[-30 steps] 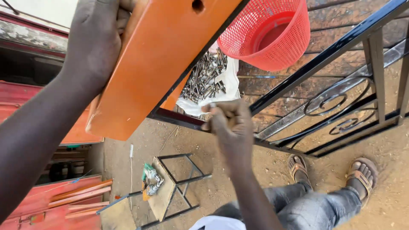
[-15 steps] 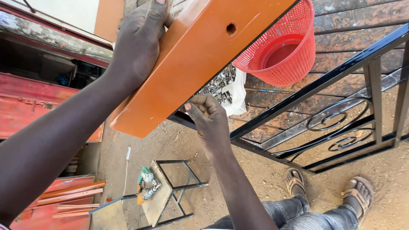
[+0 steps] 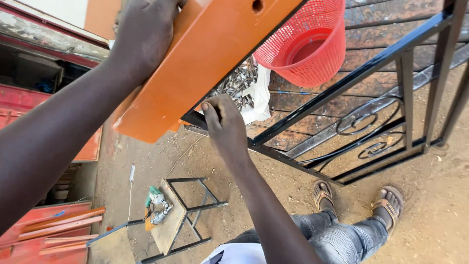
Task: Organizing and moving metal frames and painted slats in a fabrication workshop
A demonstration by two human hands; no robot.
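while the left hand (image 3: 144,36) clamps the orange panel (image 3: 205,63) against the black metal gate frame (image 3: 342,83), the right hand (image 3: 224,124) grips the frame's bar beneath, seemingly empty; the panel looks positioned, not yet fastened.

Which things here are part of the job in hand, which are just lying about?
In use:
left hand gripping the orange panel
right hand at the black metal gate frame, under the panel

Lying about:
red mesh basket
bag of metal bits
power tool on a small metal stand
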